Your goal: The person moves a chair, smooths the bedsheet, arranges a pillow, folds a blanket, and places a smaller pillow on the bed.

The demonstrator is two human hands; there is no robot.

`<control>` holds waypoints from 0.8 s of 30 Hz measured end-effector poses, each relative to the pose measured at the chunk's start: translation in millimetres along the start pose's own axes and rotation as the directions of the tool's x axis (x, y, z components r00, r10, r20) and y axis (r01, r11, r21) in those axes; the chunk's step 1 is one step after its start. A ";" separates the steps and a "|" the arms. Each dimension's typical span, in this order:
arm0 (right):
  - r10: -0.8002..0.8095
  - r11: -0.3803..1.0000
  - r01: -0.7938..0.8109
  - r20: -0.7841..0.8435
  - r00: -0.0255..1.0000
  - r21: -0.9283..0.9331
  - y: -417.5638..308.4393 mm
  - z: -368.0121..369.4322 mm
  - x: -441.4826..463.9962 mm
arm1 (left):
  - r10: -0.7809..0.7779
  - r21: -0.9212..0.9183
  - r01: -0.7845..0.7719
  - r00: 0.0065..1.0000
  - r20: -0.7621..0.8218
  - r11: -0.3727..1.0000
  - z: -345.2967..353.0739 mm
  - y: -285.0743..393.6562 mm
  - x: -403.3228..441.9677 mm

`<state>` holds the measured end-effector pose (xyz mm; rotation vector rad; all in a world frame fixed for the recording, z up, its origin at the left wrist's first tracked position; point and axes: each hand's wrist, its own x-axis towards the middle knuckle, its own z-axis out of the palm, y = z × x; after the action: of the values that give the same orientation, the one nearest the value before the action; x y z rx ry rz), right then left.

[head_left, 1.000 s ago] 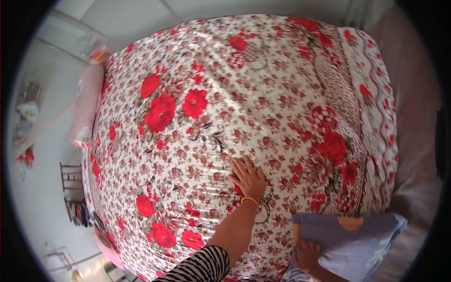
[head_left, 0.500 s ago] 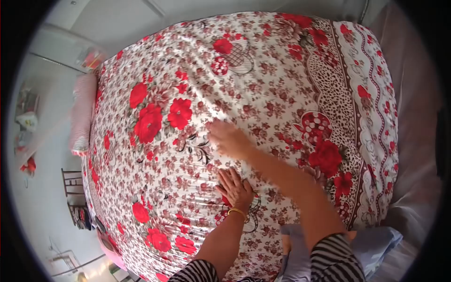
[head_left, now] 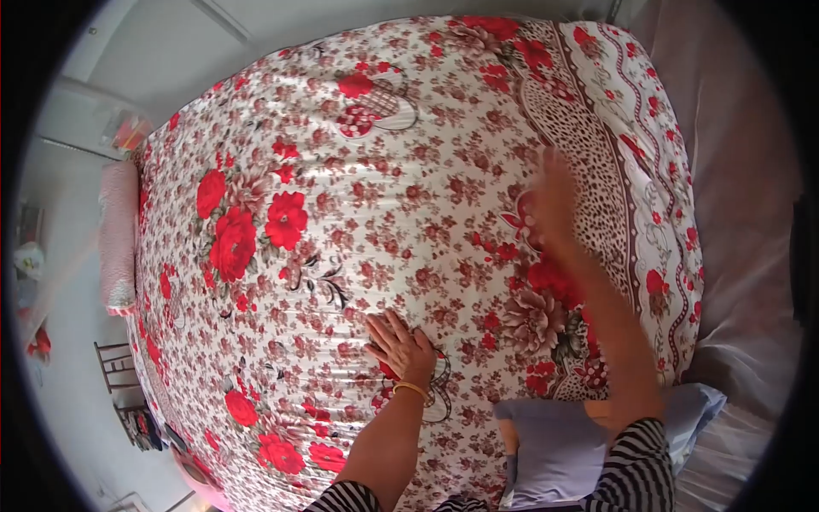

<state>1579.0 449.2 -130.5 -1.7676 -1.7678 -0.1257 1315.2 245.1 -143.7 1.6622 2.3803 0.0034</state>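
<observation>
A white sheet with red and brown flowers (head_left: 384, 247) covers the bed. My left hand (head_left: 402, 352) lies flat on it near the lower middle, fingers spread, a yellow band at the wrist. Farther right, my right hand (head_left: 554, 192) is stretched over the sheet by the dotted brown border, smeared by motion, so its fingers cannot be made out. Beneath my right forearm is a blue-grey pillow (head_left: 554, 452) with orange patches, at the lower right of the bed.
A rolled pink bolster (head_left: 119, 235) lies along the left edge of the bed. Beyond it stands a dark wooden rack (head_left: 119, 367) on the floor. Sheer netting (head_left: 734, 213) hangs along the right side.
My right hand has left the pillow, reached over the middle of the sheet and then swept right to the border. My left hand stays flat on the sheet. The view has shifted.
</observation>
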 end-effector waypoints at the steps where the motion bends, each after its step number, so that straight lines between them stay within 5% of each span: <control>1: -0.062 0.968 0.015 0.181 0.981 0.252 -31.5 44.5 -38.8 | -0.005 0.010 0.005 1.000 -0.022 1.000 1.0 0.4 0.8; 2: -0.253 0.918 0.163 0.216 0.943 0.362 -93.8 32.0 -51.0 | -0.006 0.021 0.006 0.999 -0.042 1.000 2.5 0.9 0.9; 4: -0.387 0.713 -0.090 0.497 0.777 0.695 -165.1 17.9 -89.7 | 0.025 0.015 -0.024 0.995 -0.096 1.000 8.8 -2.5 0.9; 6: -0.712 0.620 0.415 0.256 0.654 0.666 -163.0 -7.4 -114.3 | 0.052 0.000 -0.053 0.983 -0.174 0.999 10.0 -0.7 1.5; 9: -0.498 0.834 0.191 0.559 0.663 0.517 -81.3 -53.4 -99.8 | 0.022 0.062 -0.012 0.989 -0.149 0.998 9.7 1.1 0.8; 10: -0.299 0.920 0.093 0.529 0.795 0.380 -31.5 -56.6 -107.1 | 0.037 0.085 -0.020 0.979 -0.200 0.996 12.3 -0.1 0.7; 11: -0.386 0.922 0.361 0.320 0.865 0.137 35.2 -68.9 -111.4 | 0.003 0.103 0.012 0.989 -0.145 0.995 7.6 3.1 0.4; 12: -0.151 0.986 0.166 0.291 0.945 -0.030 77.9 -116.6 -111.1 | 0.018 0.093 -0.005 0.991 -0.136 0.996 8.3 1.9 0.6; 13: 0.046 0.942 -0.012 0.093 0.995 -0.336 146.1 -126.5 -124.8 | 0.029 0.092 -0.016 0.989 -0.143 0.996 10.2 -0.4 1.3; 14: 0.203 0.933 -0.160 0.104 0.974 -0.323 170.1 -171.5 -122.2 | 0.037 0.093 -0.023 0.988 -0.149 0.995 11.8 -1.4 1.4; 17: 0.277 0.859 -0.079 0.330 0.902 -0.505 175.9 -204.5 -119.9 | 0.036 0.084 -0.025 0.990 -0.134 0.996 7.7 1.2 0.1; 19: 0.139 0.816 0.000 0.197 0.971 -0.578 154.9 -197.7 -130.1 | 0.042 0.085 -0.030 0.989 -0.139 0.996 9.9 -1.4 0.2; 21: 0.301 0.948 -0.312 0.151 0.942 0.060 91.0 -190.2 -152.0 | 0.054 0.095 -0.039 0.985 -0.164 0.995 14.8 -4.1 0.7; 22: 0.378 0.839 -0.397 0.126 0.917 0.373 59.0 -186.6 -163.1 | 0.056 0.105 -0.034 0.977 -0.207 0.994 16.8 -4.2 0.8; 23: 0.114 0.965 -0.222 0.543 0.832 0.138 13.1 -199.3 -160.0 | 0.045 0.122 -0.020 0.978 -0.203 0.992 17.6 -4.1 1.1; 24: -0.047 0.998 0.065 0.871 0.490 0.017 -8.3 -207.6 -158.0 | 0.053 0.123 -0.028 0.979 -0.197 0.992 17.5 -3.0 1.4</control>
<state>1630.2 210.4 -38.4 -1.9266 -2.5027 0.9264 1315.4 243.0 -161.5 1.8450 2.5371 0.0369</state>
